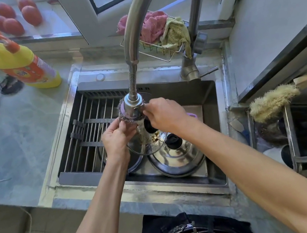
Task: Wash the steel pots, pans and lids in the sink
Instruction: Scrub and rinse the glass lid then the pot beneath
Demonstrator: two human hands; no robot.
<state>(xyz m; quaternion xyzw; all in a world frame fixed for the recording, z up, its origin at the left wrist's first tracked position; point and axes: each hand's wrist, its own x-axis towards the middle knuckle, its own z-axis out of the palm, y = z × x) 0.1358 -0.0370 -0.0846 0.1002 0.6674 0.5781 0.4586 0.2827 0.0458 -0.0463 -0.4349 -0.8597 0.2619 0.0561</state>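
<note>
- Nearest the camera: dark trousers with a metal belt buckle (181, 232), pressed close to the front edge of the sink (208, 96).
- Left hand (115, 139) raised over the sink's middle, fingers curled and clamped on the upper rim of a glass lid (145, 145), held tilted under the faucet head (133, 107).
- Right hand (165, 114) just right of the faucet head, fingers bunched together and pinching a dark steel-wool scrubber (123, 110) that shows beside the faucet head; exact grip partly hidden.
- Water stream (143, 131) falling from the faucet head onto the glass lid, between the two hands.
- Steel lid (178, 156) with black knob lying on the sink bottom, below and right of the glass lid.
- Steel pot (135, 162) on the sink bottom under the left wrist, mostly hidden.
- Drying rack (91, 129) of steel bars spanning the sink's left half.
- Yellow detergent bottle (16, 60) on the surface left of the sink.
- Pink and green cloths (158, 28) in a wire basket behind the sink.
- Tomatoes (14, 17) on the sill far behind the sink's left side.
- Bristle brush (273, 101) right of the sink.
</note>
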